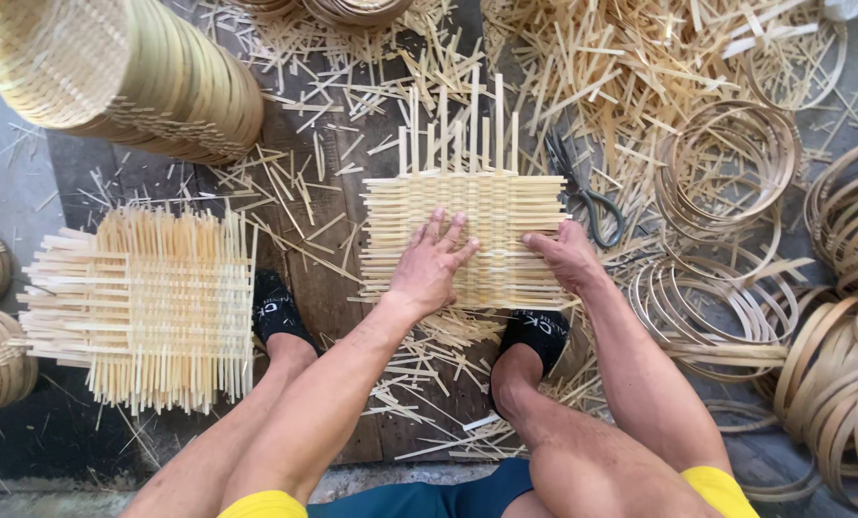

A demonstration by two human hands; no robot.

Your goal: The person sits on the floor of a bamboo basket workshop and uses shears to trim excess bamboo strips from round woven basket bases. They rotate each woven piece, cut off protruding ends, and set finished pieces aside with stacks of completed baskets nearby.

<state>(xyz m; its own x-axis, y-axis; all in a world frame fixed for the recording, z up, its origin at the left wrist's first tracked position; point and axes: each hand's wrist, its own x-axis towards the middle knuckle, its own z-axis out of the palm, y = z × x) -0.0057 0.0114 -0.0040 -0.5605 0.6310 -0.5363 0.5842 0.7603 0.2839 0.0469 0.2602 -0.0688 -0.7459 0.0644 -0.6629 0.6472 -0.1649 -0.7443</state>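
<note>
Your woven bamboo mat (467,238) lay mid-board, its upper strips loose and unwoven. Your left hand (432,264) pressed flat on it, fingers spread, gripping nothing; your right hand (565,255) rested open at its right edge. A stack of finished mats (146,302) sat near the board's (338,297) left edge, scissors (587,197) right.

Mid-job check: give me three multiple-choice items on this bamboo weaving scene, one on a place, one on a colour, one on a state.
1. Where is the stack of woven mats?
A. the person's left
B. their right
C. under their feet

2. What colour are the socks?
A. white
B. black
C. red

3. How is the left hand?
A. fist
B. gripping scissors
C. flat, fingers spread

Answers: 1 A, it lies beyond the left leg. 2 B, both feet show black. 3 C, the palm presses the woven mat; the scissors lie untouched beside the right hand.
</note>
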